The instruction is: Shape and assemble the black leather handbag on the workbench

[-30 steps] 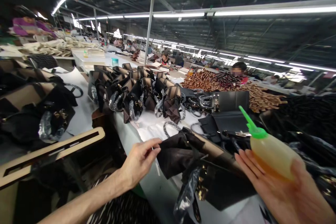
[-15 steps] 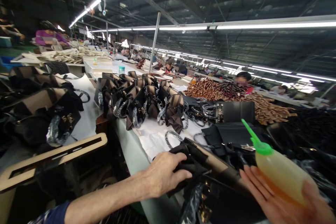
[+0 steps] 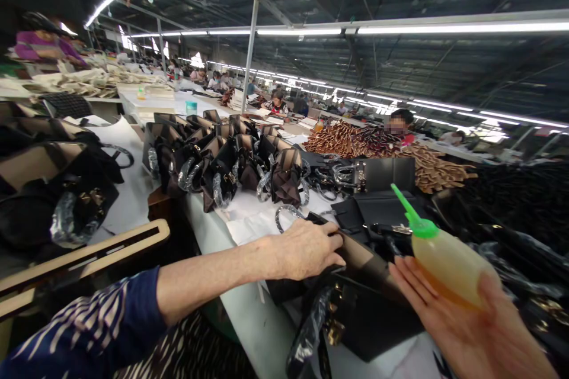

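My left hand (image 3: 309,249) reaches across from the left, its fingers curled over the side of a black handbag (image 3: 377,314) with a tan lining. The handbag has gold hardware and a handle (image 3: 309,328) wrapped in clear plastic. My right hand (image 3: 471,325) holds a translucent squeeze bottle (image 3: 457,263) with a green nozzle cap, tilted up and to the left. Amber liquid lies in its lower part. The bottle rests between thumb and palm, with the other fingers stretched out beneath it, close to the handbag's right end.
Several black handbags (image 3: 226,166) stand in rows on the white-covered table behind. More handbags (image 3: 57,189) are at left, above a slotted wooden frame (image 3: 146,237). Flat black bag pieces (image 3: 373,219) and a heap of brown strips (image 3: 355,142) lie beyond. Other people sit farther back.
My left hand has moved right and up along the handbag, and its fingers have closed on its edge. The view has shifted slightly; the bottle stays in my right hand.
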`<act>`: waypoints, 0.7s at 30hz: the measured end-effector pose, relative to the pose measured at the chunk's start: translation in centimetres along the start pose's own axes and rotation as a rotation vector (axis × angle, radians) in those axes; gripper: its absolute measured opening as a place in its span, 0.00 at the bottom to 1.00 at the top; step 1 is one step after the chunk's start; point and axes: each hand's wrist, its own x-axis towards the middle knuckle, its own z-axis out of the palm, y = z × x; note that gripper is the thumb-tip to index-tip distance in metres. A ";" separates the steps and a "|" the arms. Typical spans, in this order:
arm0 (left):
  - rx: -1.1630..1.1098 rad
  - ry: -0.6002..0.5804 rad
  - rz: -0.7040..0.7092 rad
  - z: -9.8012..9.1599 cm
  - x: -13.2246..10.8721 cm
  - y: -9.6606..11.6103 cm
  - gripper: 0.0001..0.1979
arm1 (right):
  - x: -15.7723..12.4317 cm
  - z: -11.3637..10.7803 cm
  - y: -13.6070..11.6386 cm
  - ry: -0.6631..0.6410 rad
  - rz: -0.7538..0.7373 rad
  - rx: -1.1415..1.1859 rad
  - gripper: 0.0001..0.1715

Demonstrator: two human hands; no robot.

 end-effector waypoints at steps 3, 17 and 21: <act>0.002 -0.059 -0.035 -0.2 -0.5 0.1 0.18 | 1.0 -0.7 0.1 -0.036 0.001 0.003 0.26; -0.041 0.039 -0.168 -0.2 -1.9 0.1 0.17 | 1.7 -1.7 0.2 -0.122 -0.005 -0.017 0.27; -0.238 0.191 0.160 -1.0 -1.5 0.7 0.11 | 1.8 -1.9 0.1 -0.151 0.015 -0.017 0.31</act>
